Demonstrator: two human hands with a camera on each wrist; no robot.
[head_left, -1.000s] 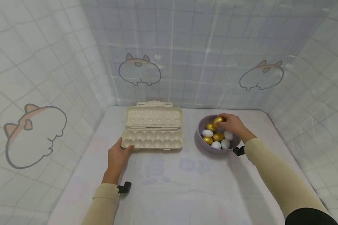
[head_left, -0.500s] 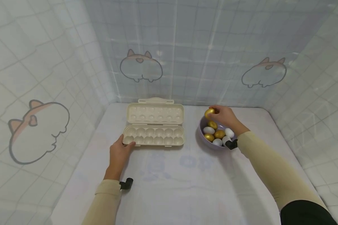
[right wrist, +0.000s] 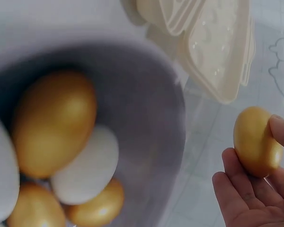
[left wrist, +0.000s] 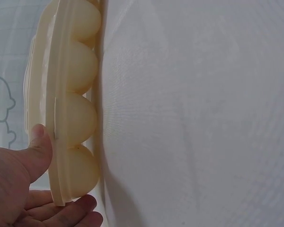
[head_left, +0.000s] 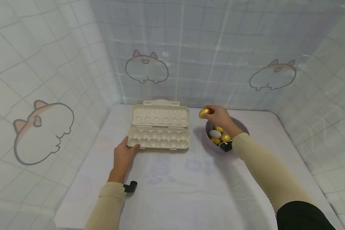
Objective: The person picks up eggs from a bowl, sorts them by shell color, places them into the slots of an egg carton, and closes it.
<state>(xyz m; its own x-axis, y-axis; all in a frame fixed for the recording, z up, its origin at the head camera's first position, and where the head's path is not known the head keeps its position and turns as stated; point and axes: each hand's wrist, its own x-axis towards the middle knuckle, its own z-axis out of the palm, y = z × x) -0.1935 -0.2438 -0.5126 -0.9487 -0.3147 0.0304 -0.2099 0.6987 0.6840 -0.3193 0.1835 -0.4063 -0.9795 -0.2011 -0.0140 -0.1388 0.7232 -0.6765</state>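
A golden egg (head_left: pixel 204 112) is pinched between the thumb and fingers of my right hand (head_left: pixel 218 117), in the air just beyond the left rim of the purple bowl (head_left: pixel 208 142). The right wrist view shows that golden egg (right wrist: pixel 256 141) from close up. Golden and white eggs fill the bowl; one white egg (head_left: pixel 215 134) lies among them, and my right forearm hides others. My left hand (head_left: pixel 123 157) holds the near left corner of the open cream egg carton (head_left: pixel 158 148). In the left wrist view, its thumb (left wrist: pixel 39 146) lies on the carton's rim.
The carton's lid (head_left: pixel 160 115) leans back behind its base, and both rows of cups are bare. A white cloth (head_left: pixel 172 188) covers the table. Tile-patterned sheets (head_left: pixel 201 57) rise behind and at both sides.
My right hand has lifted the golden egg out of the bowl and carried it left past the rim. The left hand stays at the carton's corner. The head view has shifted slightly.
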